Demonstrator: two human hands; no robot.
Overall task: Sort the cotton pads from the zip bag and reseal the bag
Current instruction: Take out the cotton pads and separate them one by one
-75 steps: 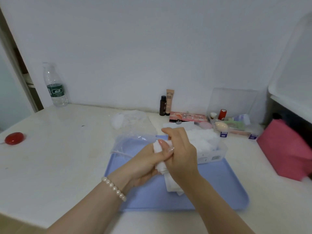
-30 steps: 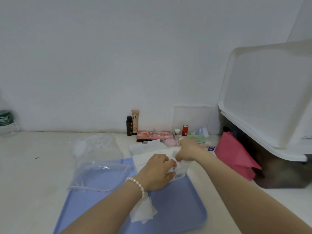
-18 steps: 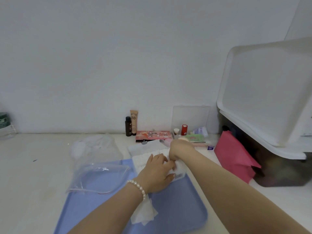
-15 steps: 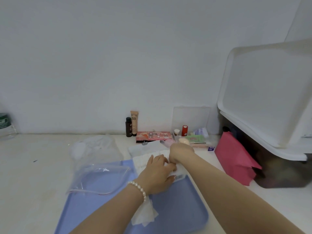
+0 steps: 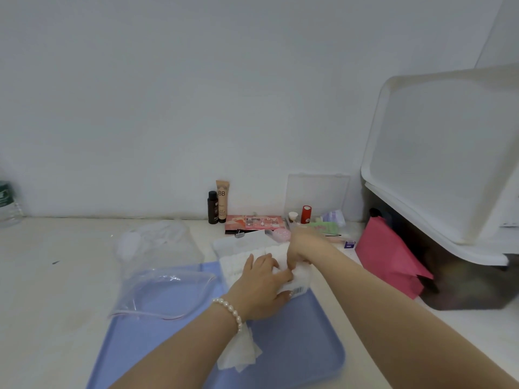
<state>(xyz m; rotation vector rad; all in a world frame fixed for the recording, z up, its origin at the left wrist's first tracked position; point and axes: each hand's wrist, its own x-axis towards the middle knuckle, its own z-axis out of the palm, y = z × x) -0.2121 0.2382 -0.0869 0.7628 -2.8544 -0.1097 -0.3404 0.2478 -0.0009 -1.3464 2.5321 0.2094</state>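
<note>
A clear plastic box (image 5: 302,282) packed with white cotton pads (image 5: 233,266) sits on the far edge of the blue tray (image 5: 303,341). My left hand (image 5: 261,284) lies flat on the pads, fingers straight, thumb against the box's labelled side. My right hand (image 5: 300,248) reaches to the box's far right corner with its fingertips curled down onto the pads there; it is blurred. A few loose pads (image 5: 238,353) lie on the tray under my left wrist. The zip bag (image 5: 165,290) lies open, half on the tray's left side.
A second crumpled clear bag (image 5: 157,242) lies behind the zip bag. Cosmetics stand by the wall: a dark bottle (image 5: 212,207), a BB tube (image 5: 222,200), a pink palette (image 5: 254,222), an open clear case (image 5: 317,197). A pink pouch (image 5: 387,256) and white-lidded bin (image 5: 449,153) stand at right.
Both hands went from holding a stack of pads above the tray to the box. Over the last second the left hand stayed on the pads and the right hand shifted slightly at the far corner.
</note>
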